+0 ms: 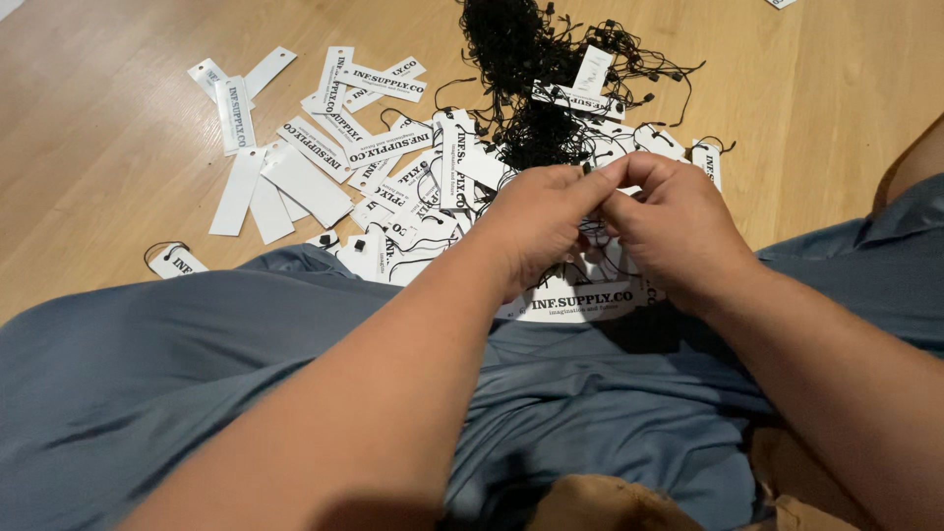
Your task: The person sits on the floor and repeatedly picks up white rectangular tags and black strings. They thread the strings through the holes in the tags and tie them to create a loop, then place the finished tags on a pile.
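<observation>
On the pale wooden floor point(88, 118), everything spread out from the black tangle of strings point(521, 59) at the top of the view. Left of that tangle lay a loose scatter of white paper tags point(315, 157), some printed side up, some blank. Below the tangle, both hands met over the person's lap! The left hand point(536, 226) and right hand point(678, 231) were pinched tight together, fingertips touching, nipping a small black string end point(587, 168) between them. Just under the hands sat one white tag point(580, 298), partly covered by them. No container showed anywhere. The blue-grey shirt point(177, 364) filled the near view; how the string ran beneath the fingers could not be made out.
</observation>
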